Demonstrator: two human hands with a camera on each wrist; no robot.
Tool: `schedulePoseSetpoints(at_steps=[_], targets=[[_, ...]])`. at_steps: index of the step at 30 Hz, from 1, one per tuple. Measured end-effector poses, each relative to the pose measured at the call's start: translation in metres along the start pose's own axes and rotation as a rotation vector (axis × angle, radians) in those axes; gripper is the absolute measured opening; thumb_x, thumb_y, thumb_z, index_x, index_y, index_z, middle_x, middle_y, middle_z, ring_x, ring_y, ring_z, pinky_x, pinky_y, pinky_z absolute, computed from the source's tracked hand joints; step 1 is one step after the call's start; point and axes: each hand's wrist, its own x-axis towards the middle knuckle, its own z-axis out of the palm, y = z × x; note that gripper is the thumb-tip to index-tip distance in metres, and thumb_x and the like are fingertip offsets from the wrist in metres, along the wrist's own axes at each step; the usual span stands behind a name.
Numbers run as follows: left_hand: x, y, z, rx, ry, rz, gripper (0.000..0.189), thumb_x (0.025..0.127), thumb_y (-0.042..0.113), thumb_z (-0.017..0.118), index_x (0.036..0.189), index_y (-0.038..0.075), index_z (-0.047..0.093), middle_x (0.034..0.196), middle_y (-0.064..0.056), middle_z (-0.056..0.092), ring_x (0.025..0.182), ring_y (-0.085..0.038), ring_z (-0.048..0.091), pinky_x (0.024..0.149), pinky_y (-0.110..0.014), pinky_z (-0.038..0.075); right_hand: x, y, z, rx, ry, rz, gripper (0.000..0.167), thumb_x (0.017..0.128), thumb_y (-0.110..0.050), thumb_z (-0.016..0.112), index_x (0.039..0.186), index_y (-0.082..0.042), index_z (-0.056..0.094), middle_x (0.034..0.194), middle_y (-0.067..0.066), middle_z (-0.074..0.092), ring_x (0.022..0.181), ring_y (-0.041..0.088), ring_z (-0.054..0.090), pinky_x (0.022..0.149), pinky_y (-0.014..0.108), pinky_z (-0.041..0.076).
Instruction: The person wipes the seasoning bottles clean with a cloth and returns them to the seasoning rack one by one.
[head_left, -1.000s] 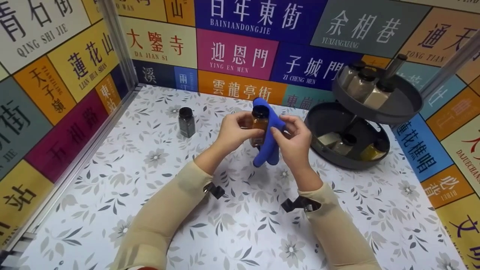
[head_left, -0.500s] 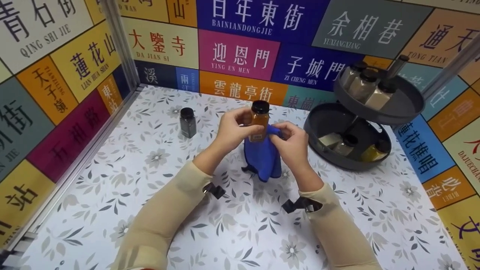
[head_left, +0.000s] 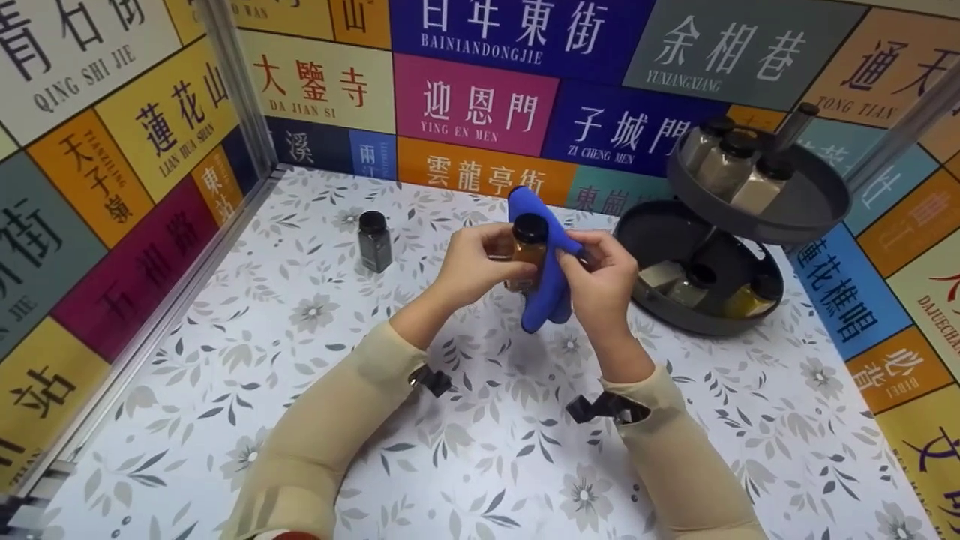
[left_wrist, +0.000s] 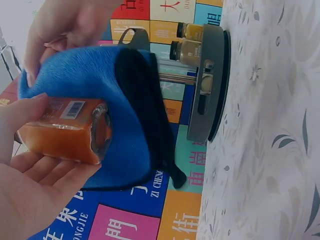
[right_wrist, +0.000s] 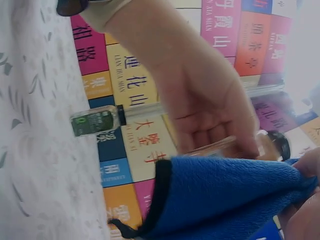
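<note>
The left hand [head_left: 480, 266] grips the jar [head_left: 528, 256] round its body and holds it above the table [head_left: 480, 465], black cap [head_left: 530, 226] up; the right hand [head_left: 601, 277] pinches the blue cloth [head_left: 553, 281] just beside it, though whether cloth and jar touch is hard to tell. The jar looks like glass, so probably stiff, smooth, slippery and breakable, with a modest weight; its flat sides should give a surer hold than the cap. The cloth, fuzzy and limp, likely weighs little and is best taken by an edge. The jar's label [left_wrist: 73, 109] carries a barcode, its print too small to read; the green label [right_wrist: 94, 123] on the dark jar [head_left: 375, 246] is blurred. The wall [head_left: 480, 112] reads "YING EN MEN" and "DA JIAN SI".
</note>
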Motion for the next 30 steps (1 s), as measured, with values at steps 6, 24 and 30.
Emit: schedulePoseSetpoints(at_steps=[6, 24, 30], targets=[[0.001, 0.006, -0.008, -0.060, 0.105, 0.012, 0.050, 0.083, 0.016, 0.093, 0.130, 0.011, 0.077, 0.113, -0.009, 0.082, 0.102, -0.019, 0.079, 0.093, -0.034, 0.064, -0.001, 0.014, 0.006, -0.134, -0.118, 0.146, 0.014, 0.088, 0.004, 0.078, 0.102, 0.005, 0.077, 0.103, 0.018, 0.081, 0.089, 0.003, 0.076, 0.077, 0.020, 0.061], [-0.002, 0.000, -0.005, 0.008, -0.040, -0.009, 0.045, 0.086, 0.028, 0.091, 0.127, 0.015, 0.078, 0.111, -0.002, 0.081, 0.101, -0.016, 0.077, 0.095, -0.034, 0.063, -0.004, -0.004, 0.002, 0.048, 0.021, -0.092, 0.019, 0.086, 0.012, 0.076, 0.105, 0.013, 0.074, 0.096, -0.001, 0.081, 0.087, 0.014, 0.079, 0.077, 0.026, 0.064], [0.001, 0.001, -0.008, 0.018, 0.100, 0.040, 0.045, 0.086, 0.024, 0.091, 0.127, 0.011, 0.077, 0.108, -0.006, 0.082, 0.099, -0.016, 0.078, 0.092, -0.033, 0.064, -0.011, 0.012, 0.012, -0.116, -0.045, -0.030, 0.017, 0.088, 0.005, 0.078, 0.104, 0.003, 0.080, 0.101, 0.011, 0.081, 0.097, 0.022, 0.081, 0.078, 0.024, 0.064]])
